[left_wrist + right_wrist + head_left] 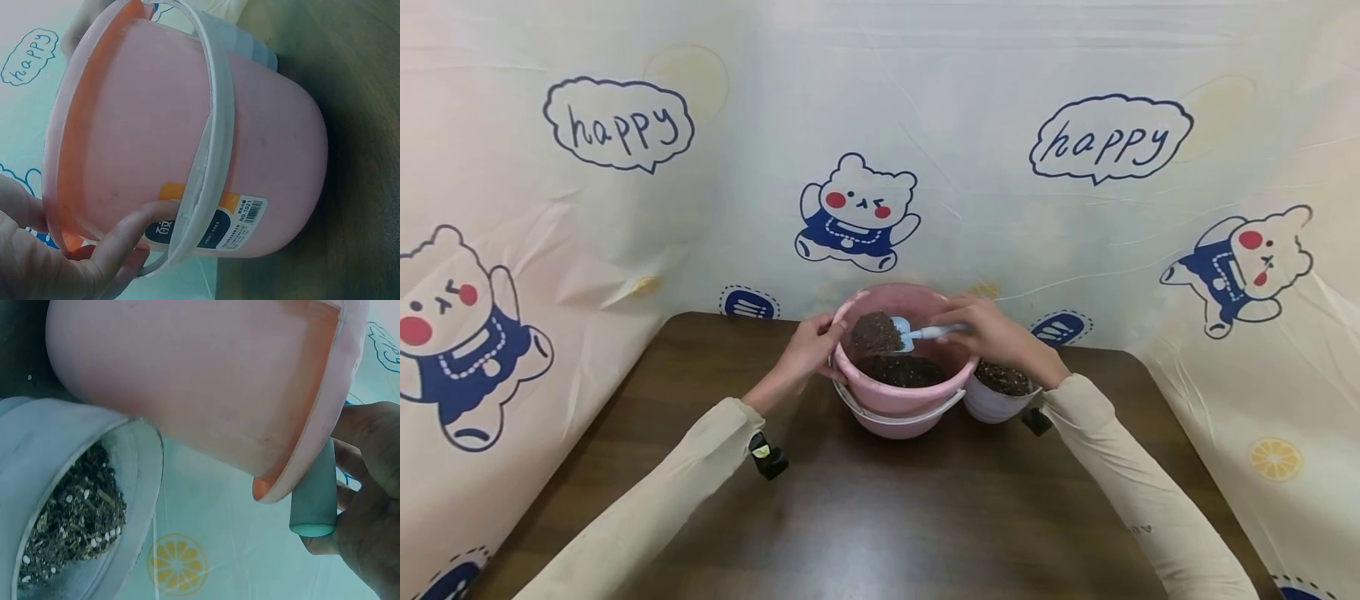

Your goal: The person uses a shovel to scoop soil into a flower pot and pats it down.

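A pink bucket [891,404] with a white handle [219,125] stands on the table, dark soil [904,371] inside it. My left hand [808,350] grips its rim at the left side; in the left wrist view the fingers lie along the outer wall by a label [240,219]. Over the bucket's opening, my right hand [1000,337] holds a small light-blue shovel [917,332] by its handle, the blade heaped with soil [877,333]. The shovel's handle end [314,503] shows in the right wrist view.
Close to the bucket's right side is a white pot [996,407], holding soil mixed with white bits [81,519]. The brown wooden table [865,517] is bordered at the back and sides by a printed cloth [977,208].
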`<state>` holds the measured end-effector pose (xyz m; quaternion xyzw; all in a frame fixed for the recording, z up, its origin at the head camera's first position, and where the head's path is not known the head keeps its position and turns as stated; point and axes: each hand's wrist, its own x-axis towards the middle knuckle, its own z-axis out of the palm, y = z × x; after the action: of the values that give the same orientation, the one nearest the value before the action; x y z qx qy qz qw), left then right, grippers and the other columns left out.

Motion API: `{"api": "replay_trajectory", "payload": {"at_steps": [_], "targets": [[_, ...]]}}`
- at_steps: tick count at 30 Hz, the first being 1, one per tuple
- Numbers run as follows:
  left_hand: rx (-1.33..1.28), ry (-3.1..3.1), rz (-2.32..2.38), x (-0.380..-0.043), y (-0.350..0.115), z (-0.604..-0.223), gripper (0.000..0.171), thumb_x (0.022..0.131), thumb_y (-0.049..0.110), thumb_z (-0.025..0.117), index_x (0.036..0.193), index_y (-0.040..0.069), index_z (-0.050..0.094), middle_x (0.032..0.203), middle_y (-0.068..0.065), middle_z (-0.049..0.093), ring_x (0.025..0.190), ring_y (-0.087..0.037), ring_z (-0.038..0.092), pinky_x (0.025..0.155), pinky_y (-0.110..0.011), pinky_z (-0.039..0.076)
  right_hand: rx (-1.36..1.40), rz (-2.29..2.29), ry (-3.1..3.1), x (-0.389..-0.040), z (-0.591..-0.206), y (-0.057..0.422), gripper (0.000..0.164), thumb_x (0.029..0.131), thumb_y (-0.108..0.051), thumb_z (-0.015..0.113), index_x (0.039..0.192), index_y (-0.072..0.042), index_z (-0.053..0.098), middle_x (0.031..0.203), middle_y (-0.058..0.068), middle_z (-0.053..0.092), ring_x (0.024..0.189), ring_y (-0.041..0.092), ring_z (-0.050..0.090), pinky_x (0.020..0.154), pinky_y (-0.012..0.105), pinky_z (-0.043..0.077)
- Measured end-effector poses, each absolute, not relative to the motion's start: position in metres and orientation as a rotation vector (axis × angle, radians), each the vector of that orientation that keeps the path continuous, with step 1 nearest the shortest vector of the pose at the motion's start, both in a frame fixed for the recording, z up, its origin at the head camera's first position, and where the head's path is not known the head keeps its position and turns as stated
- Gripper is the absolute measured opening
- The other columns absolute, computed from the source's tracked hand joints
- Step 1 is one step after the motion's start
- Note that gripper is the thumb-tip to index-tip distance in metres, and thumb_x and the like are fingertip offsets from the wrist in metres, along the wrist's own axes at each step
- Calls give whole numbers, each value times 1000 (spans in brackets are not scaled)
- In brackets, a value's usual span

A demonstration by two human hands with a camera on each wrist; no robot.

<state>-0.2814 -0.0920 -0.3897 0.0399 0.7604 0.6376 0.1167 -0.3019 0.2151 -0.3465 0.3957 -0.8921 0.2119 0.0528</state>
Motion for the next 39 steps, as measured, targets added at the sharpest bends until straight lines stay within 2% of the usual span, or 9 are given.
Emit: {"api": "replay_trajectory", "payload": {"at_steps": [6, 11, 16, 21, 27, 35, 39], "targets": [[113, 2231, 1872, -281, -91, -390, 49, 114, 23, 44, 157, -1, 41, 144, -29, 51, 110, -47, 67, 69, -42, 69, 1136, 631, -2721, -299, -342, 223, 27, 93, -6, 78, 120, -2, 78, 118, 14, 73, 112, 32, 61, 101, 52, 54], [112, 2224, 1871, -282, -93, -390, 50, 114, 23, 44, 158, 0, 40, 147, -29, 51, 117, -50, 64, 70, -43, 69, 1113, 630, -2716, -298, -337, 232, 28, 93, -3, 77, 122, -3, 77, 111, 12, 72, 103, 28, 60, 91, 46, 53], [111, 2221, 1867, -282, -95, -389, 50, 114, 23, 44, 159, 1, 39, 149, -29, 49, 115, -49, 65, 71, -43, 69, 1095, 640, -2725, -295, -332, 242, 30, 94, -1, 76, 124, -2, 76, 109, 11, 68, 98, 26, 57, 83, 42, 56], [99, 2204, 1886, -282, -95, -388, 50, 114, 22, 43, 159, 0, 39, 150, -29, 49, 115, -51, 64, 68, -43, 69, 1099, 627, -2709, -294, -328, 251, 30, 93, -1, 77, 124, -2, 77, 112, 12, 69, 101, 27, 57, 84, 44, 55], [104, 2189, 1874, -282, -93, -389, 52, 114, 23, 43, 161, 2, 36, 154, -28, 46, 120, -52, 62, 73, -47, 69, 1091, 600, -2682, -290, -326, 264, 28, 93, -2, 77, 121, -3, 78, 113, 12, 71, 103, 28, 61, 85, 47, 57], [138, 2194, 1892, -281, -95, -389, 52, 114, 22, 43, 160, 0, 37, 152, -30, 47, 107, -43, 69, 69, -44, 69, 1096, 502, -2606, -289, -325, 281, 26, 92, 0, 77, 118, 2, 77, 98, 9, 68, 87, 21, 57, 71, 38, 51], [143, 2185, 1904, -281, -94, -390, 51, 114, 22, 43, 160, 0, 37, 152, -30, 47, 109, -46, 68, 68, -43, 69, 1109, 489, -2543, -289, -325, 290, 25, 89, 3, 79, 115, 2, 78, 94, 8, 68, 82, 17, 55, 66, 33, 49]]}}
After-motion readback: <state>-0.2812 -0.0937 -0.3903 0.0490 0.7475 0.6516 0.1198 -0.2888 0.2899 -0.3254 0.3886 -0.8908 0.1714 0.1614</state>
